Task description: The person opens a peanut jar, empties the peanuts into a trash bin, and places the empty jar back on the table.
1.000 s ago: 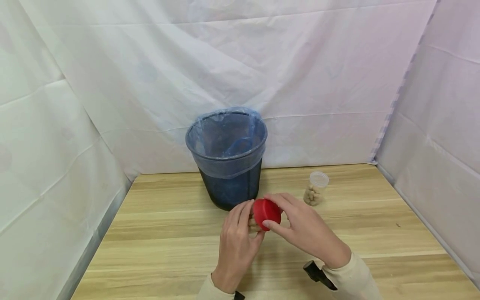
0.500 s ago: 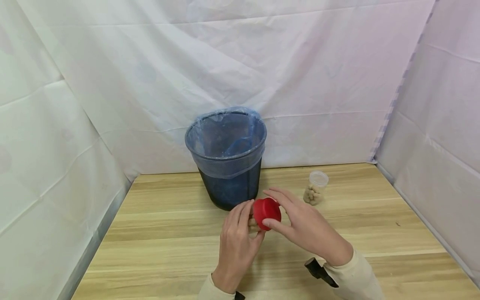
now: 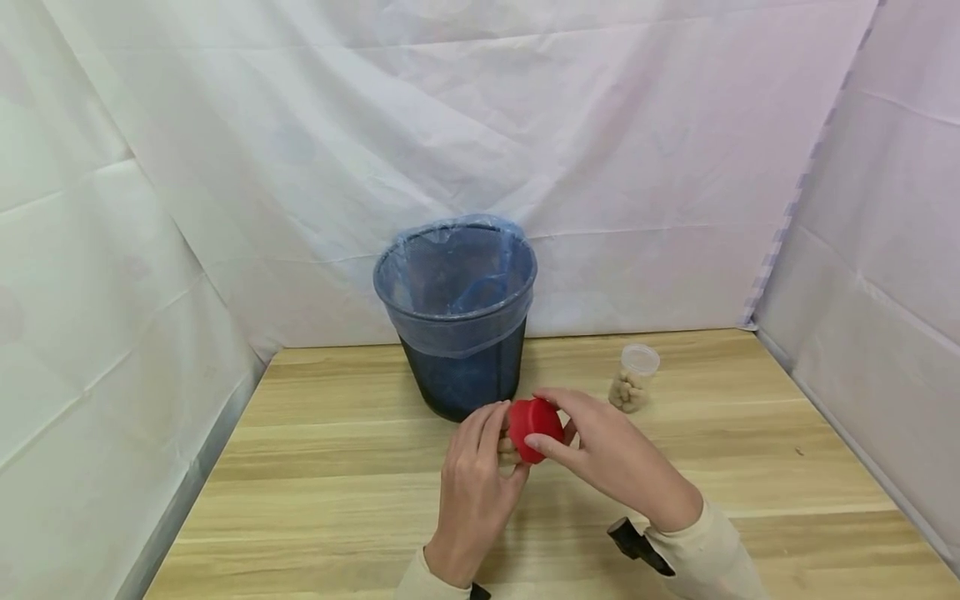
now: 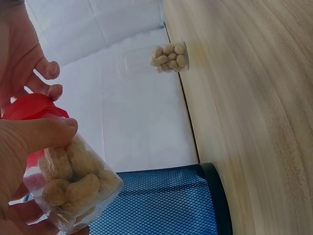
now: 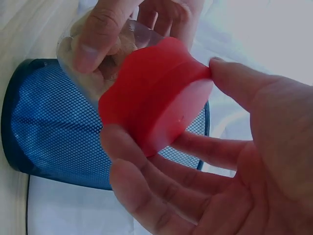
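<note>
My left hand point(image 3: 471, 483) grips a clear plastic jar of peanuts point(image 4: 80, 183), thumb across its side. The jar is tilted, and in the head view the left fingers hide most of it. A red lid point(image 3: 536, 431) with a wavy, lobed edge sits at the jar's mouth. My right hand point(image 3: 618, 458) holds this lid by its rim, thumb on one edge and fingertips on the other, as the right wrist view shows. Whether the lid is seated fully on the jar cannot be told.
A dark mesh waste bin point(image 3: 461, 367) lined with a blue bag stands just beyond the hands. A second clear jar of peanuts point(image 3: 633, 379) with a pale top stands right of it on the wooden table point(image 3: 315, 483). White cloth point(image 3: 637, 167) hangs around the back and sides.
My right fingers lifted slightly off the lid half a second ago and are back on its rim. The lid has turned a little. The left hand stays in place around the jar.
</note>
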Demonstrator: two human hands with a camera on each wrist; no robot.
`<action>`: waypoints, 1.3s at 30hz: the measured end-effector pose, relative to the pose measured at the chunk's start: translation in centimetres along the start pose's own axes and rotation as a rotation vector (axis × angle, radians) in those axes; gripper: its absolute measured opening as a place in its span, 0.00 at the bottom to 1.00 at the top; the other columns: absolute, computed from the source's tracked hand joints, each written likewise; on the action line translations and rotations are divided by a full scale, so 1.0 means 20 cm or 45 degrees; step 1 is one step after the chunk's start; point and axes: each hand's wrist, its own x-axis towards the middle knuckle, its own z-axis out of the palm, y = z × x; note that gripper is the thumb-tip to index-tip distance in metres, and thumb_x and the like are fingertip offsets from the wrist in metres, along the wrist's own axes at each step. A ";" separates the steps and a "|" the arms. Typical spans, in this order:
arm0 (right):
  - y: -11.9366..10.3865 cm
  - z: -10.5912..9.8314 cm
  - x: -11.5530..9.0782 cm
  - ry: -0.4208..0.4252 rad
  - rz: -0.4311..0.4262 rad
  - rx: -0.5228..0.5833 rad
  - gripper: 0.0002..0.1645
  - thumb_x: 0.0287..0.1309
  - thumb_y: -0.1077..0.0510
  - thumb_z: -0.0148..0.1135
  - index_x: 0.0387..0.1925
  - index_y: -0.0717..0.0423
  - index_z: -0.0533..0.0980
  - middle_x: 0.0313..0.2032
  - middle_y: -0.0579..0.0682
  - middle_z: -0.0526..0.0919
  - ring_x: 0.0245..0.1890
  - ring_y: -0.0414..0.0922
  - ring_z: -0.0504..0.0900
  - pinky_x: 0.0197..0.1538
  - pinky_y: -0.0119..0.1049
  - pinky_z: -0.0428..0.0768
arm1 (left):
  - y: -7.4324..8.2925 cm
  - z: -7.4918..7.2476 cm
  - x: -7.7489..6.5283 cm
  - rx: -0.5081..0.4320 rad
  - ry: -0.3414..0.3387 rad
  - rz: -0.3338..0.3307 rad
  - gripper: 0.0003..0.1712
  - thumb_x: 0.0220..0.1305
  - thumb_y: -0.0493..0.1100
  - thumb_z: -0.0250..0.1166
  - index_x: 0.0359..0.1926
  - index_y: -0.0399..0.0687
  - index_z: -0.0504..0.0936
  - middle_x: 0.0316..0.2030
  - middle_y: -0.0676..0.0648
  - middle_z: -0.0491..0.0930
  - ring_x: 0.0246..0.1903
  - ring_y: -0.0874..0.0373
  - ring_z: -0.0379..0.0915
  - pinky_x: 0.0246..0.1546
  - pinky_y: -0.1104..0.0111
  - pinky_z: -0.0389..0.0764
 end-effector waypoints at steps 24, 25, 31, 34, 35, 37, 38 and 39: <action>0.02 0.00 -0.01 0.002 -0.108 -0.181 0.39 0.72 0.41 0.70 0.76 0.52 0.72 0.62 0.48 0.85 0.50 0.39 0.85 0.52 0.39 0.89 | -0.01 0.01 -0.01 0.006 0.035 0.022 0.47 0.39 0.41 0.93 0.63 0.41 0.84 0.57 0.43 0.86 0.57 0.49 0.84 0.59 0.56 0.89; 0.02 0.00 -0.01 -0.008 -0.107 -0.174 0.38 0.72 0.42 0.70 0.75 0.53 0.72 0.61 0.49 0.85 0.50 0.39 0.85 0.52 0.38 0.89 | -0.01 0.01 -0.01 0.008 0.035 0.024 0.47 0.38 0.41 0.93 0.63 0.41 0.84 0.57 0.43 0.86 0.57 0.49 0.84 0.59 0.56 0.89; 0.02 0.00 -0.01 -0.022 -0.187 -0.192 0.34 0.71 0.45 0.73 0.72 0.51 0.75 0.62 0.49 0.85 0.54 0.42 0.86 0.53 0.39 0.89 | -0.02 0.01 -0.01 0.009 0.042 0.030 0.47 0.37 0.40 0.94 0.62 0.41 0.84 0.57 0.43 0.86 0.57 0.49 0.84 0.58 0.56 0.89; 0.02 0.00 0.00 -0.030 -0.251 -0.209 0.35 0.68 0.48 0.76 0.72 0.48 0.75 0.64 0.48 0.84 0.58 0.44 0.86 0.56 0.42 0.90 | -0.02 0.01 -0.02 0.008 0.048 0.033 0.48 0.36 0.39 0.94 0.62 0.41 0.84 0.57 0.43 0.86 0.57 0.49 0.84 0.58 0.56 0.89; 0.02 -0.01 0.00 -0.037 -0.270 -0.212 0.36 0.67 0.49 0.77 0.72 0.48 0.75 0.65 0.48 0.83 0.59 0.44 0.86 0.57 0.43 0.90 | -0.03 0.01 -0.02 0.008 0.049 0.034 0.47 0.37 0.38 0.93 0.62 0.41 0.84 0.57 0.43 0.86 0.57 0.49 0.84 0.58 0.56 0.89; 0.02 -0.01 0.00 -0.047 -0.308 -0.220 0.37 0.64 0.52 0.79 0.72 0.47 0.75 0.66 0.48 0.82 0.62 0.45 0.85 0.60 0.45 0.89 | -0.03 0.01 -0.02 0.010 0.049 0.033 0.47 0.37 0.38 0.93 0.62 0.41 0.84 0.57 0.43 0.86 0.57 0.49 0.84 0.58 0.56 0.89; 0.02 -0.02 0.00 -0.053 -0.323 -0.220 0.38 0.63 0.53 0.80 0.72 0.47 0.75 0.67 0.47 0.82 0.63 0.46 0.84 0.61 0.45 0.89 | -0.03 0.02 -0.02 0.012 0.049 0.033 0.47 0.37 0.38 0.93 0.62 0.41 0.84 0.57 0.43 0.86 0.57 0.49 0.84 0.58 0.56 0.89; 0.02 -0.02 0.00 -0.058 -0.336 -0.221 0.38 0.63 0.54 0.80 0.72 0.47 0.75 0.68 0.47 0.81 0.64 0.46 0.84 0.62 0.46 0.88 | -0.03 0.02 -0.02 0.014 0.048 0.031 0.47 0.37 0.38 0.93 0.62 0.41 0.84 0.57 0.43 0.86 0.57 0.49 0.84 0.58 0.56 0.89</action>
